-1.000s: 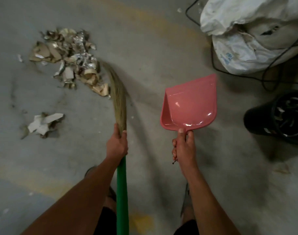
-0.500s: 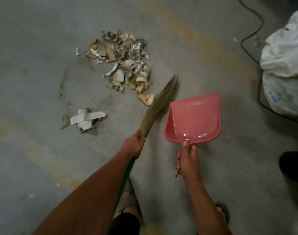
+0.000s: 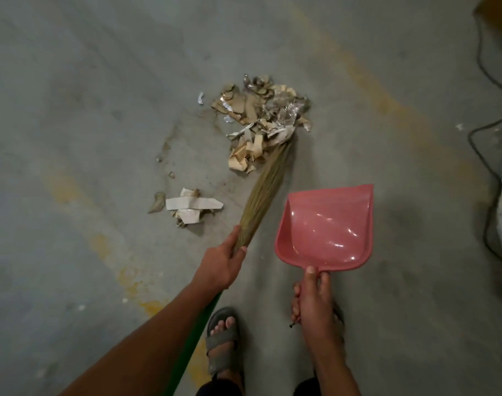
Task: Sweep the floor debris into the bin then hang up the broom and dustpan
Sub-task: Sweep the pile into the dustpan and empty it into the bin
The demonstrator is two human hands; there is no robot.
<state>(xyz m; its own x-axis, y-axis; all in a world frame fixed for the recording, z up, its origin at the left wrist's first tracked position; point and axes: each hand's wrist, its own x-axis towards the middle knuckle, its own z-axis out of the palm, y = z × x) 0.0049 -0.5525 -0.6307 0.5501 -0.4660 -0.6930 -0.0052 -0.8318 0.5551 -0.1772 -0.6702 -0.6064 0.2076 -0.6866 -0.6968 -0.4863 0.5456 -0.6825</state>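
The debris pile (image 3: pixel 262 121), torn cardboard and crinkled foil, lies on the concrete floor (image 3: pixel 87 110), with the straw tip of the broom (image 3: pixel 265 195) touching its near right edge. A smaller clump of paper scraps (image 3: pixel 188 208) sits apart, nearer and to the left. The left hand (image 3: pixel 222 265) has its grip curled round the broom where the bristles meet the green handle. Just right of the broom, the pink dustpan (image 3: pixel 325 227) is held off the floor, the right hand (image 3: pixel 312 304) wrapped round its handle with the thumb on top. A sandalled foot (image 3: pixel 222 338) stands below; a black cable (image 3: pixel 484 132) runs along the right.
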